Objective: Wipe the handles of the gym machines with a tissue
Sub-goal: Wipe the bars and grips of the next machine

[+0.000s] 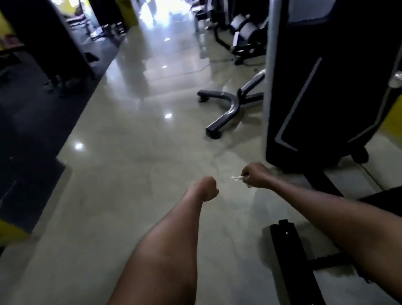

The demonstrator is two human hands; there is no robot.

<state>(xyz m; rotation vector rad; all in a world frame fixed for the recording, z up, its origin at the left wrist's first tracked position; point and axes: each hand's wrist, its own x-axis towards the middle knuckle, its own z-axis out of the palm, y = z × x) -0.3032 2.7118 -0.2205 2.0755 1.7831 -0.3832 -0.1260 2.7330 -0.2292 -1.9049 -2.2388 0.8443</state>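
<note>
We are between machines, not wiping yet. Our right hand (255, 174), low in the middle of the frame, is curled tight round a small white tissue (237, 178) that pokes out toward the left. Our left hand (207, 188) beside it is a fist holding nothing. No handle is touched. Next, we think, we must reach a handle on the black machine (335, 80) at the right.

A white tissue (237, 178) is showing in the right hand (254, 174), a black machine (336, 53) with grey lines is standing just beyond it, and glossy beige floor (131, 162) is spreading beneath both hands.
</note>
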